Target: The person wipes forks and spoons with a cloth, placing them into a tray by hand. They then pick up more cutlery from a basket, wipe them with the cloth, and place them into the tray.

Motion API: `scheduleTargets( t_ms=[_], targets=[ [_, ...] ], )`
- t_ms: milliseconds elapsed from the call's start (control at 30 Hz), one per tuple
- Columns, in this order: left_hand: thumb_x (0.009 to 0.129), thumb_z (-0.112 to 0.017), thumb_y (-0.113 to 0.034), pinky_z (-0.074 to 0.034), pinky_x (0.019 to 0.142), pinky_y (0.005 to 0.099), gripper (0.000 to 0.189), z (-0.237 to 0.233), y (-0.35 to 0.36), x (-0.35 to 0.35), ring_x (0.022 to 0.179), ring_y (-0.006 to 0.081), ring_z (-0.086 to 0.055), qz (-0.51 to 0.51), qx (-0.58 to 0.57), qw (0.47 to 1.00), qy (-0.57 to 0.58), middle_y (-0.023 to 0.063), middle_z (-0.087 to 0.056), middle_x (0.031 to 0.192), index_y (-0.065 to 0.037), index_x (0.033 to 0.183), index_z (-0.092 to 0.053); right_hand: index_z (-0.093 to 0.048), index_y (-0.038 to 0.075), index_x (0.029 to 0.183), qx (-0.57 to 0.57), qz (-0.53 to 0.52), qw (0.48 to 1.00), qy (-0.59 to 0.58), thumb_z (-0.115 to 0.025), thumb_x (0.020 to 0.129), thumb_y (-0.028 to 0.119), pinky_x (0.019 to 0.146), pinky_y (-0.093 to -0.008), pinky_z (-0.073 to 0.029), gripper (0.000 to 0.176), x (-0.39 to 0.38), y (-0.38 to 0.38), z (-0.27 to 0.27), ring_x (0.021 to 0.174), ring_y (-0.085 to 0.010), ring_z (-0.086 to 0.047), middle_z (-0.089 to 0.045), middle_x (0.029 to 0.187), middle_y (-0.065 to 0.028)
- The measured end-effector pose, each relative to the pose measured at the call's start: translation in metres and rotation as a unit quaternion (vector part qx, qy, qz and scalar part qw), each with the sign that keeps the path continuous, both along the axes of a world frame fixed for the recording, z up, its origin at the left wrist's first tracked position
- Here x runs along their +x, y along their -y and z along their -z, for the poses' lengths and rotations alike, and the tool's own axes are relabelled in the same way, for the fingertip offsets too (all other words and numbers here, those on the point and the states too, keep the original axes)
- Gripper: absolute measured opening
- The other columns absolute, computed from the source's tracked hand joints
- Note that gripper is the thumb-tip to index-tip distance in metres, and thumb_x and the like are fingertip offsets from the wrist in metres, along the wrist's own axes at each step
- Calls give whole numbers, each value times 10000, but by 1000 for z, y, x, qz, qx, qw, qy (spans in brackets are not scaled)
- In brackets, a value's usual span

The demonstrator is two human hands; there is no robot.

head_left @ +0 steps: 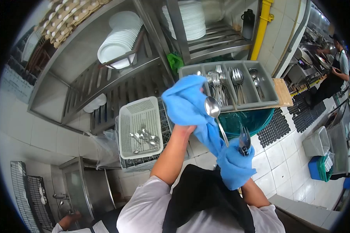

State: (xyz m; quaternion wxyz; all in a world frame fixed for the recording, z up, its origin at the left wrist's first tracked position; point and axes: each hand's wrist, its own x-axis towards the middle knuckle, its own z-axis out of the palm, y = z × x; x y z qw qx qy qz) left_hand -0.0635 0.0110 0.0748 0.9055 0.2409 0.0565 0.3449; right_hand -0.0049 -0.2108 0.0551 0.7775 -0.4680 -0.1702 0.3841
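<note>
A blue cloth (pixel 186 99) covers my left hand (pixel 188 129), which is closed on it; most of its fingers are hidden. My right hand (pixel 248 185) is wrapped in blue cloth too and grips a bunch of forks (pixel 244 140), tines up. Between the hands, a spoon (pixel 212 107) has its bowl beside the left-hand cloth, and its handle runs down to the right-hand bundle. Just beyond is a grey cutlery tray (pixel 274 95) with forks (pixel 217 83) and spoons (pixel 237 77) in compartments. A white basket (pixel 124 116) at left holds loose small cutlery (pixel 146 138).
The tray rests on a wooden board (pixel 282 93) above a green-lined bin (pixel 256 120). Metal shelves hold stacked plates (pixel 118 48). A yellow pipe (pixel 261 29) stands behind. One co-worker (pixel 336 70) is at far right; another person's hand (pixel 70 219) is near a tap at lower left.
</note>
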Motion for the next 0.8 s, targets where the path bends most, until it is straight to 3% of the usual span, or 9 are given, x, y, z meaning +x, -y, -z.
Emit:
scheduleTargets(
  t_ms=[100, 167, 333, 400, 533, 633, 700, 733, 800],
  targets=[
    [909, -593, -201, -541, 822, 367, 399, -26, 33, -3, 996, 192, -602, 128, -54, 990, -8, 82, -577, 1156, -92, 1275, -475, -576, 63, 903, -64, 8, 997, 51, -602, 837, 17, 568, -245, -452, 84, -5, -19, -15, 656, -95, -559, -583, 774, -15],
    [928, -542, -186, -538, 765, 332, 320, -22, 49, 11, 987, 171, -603, -61, 187, 956, -217, 78, -586, 1136, -63, 1222, -510, -566, 27, 1022, -43, 29, 997, 62, -639, 740, -12, 664, -233, -437, 294, -17, -39, -4, 786, -105, -562, -567, 865, -21],
    [929, -551, -192, -518, 687, 282, 149, -8, 37, 9, 831, 135, -597, -182, 97, 962, -177, 33, -581, 986, -98, 1044, -553, -539, 18, 1105, -107, 4, 978, 180, -677, 731, 18, 672, -223, -428, 398, -25, -25, 7, 781, -110, -531, -543, 894, -17],
    [937, -556, -207, -515, 685, 277, 107, 5, 34, 4, 791, 134, -584, -230, 115, 945, -202, 18, -555, 943, -124, 1000, -531, -529, 23, 1077, -51, -50, 985, -157, -730, 744, 63, 666, -234, -449, 391, -29, -20, -5, 779, -112, -534, -541, 924, -21],
    [946, -531, -287, -496, 666, 292, 186, 15, 66, 12, 748, 159, -570, -78, -119, 980, -140, 32, -548, 953, -123, 1033, -522, -534, 79, 1131, 107, -19, 946, -306, -574, 938, 193, 702, -281, -539, 228, -23, -34, 55, 813, -183, -630, -625, 1023, -90],
    [953, -504, -316, -495, 670, 315, 212, 13, 95, 9, 732, 190, -571, -77, 218, 951, -204, 55, -567, 946, -119, 1013, -552, -560, 5, 1028, -4, 117, 977, 177, -714, 788, 99, 788, -260, -493, 301, -20, -45, -17, 853, -110, -588, -618, 869, -18],
    [979, -452, -261, -500, 680, 316, 208, 8, 101, -3, 741, 199, -584, -264, 699, 560, -358, 74, -598, 895, -102, 988, -586, -579, 4, 1023, 1, 69, 976, 204, -697, 783, 64, 795, -269, -493, 273, -9, -42, -30, 863, -106, -586, -622, 883, -16],
    [979, -452, -261, -500, 680, 316, 208, 13, 95, -1, 741, 199, -584, -264, 699, 561, -356, 74, -598, 895, -102, 988, -586, -597, 4, 1017, 11, 16, 973, 231, -680, 779, 28, 802, -279, -493, 253, -4, -41, -32, 874, -102, -585, -625, 898, -15],
    [970, -481, -252, -504, 685, 321, 210, 40, 61, 9, 749, 198, -593, 11, 53, 951, -304, 86, -611, 849, -84, 963, -606, -618, 5, 989, -43, -1, 991, 125, -625, 798, 42, 754, -316, -507, 194, 9, -46, 17, 829, -153, -619, -636, 869, -46]
  ],
)
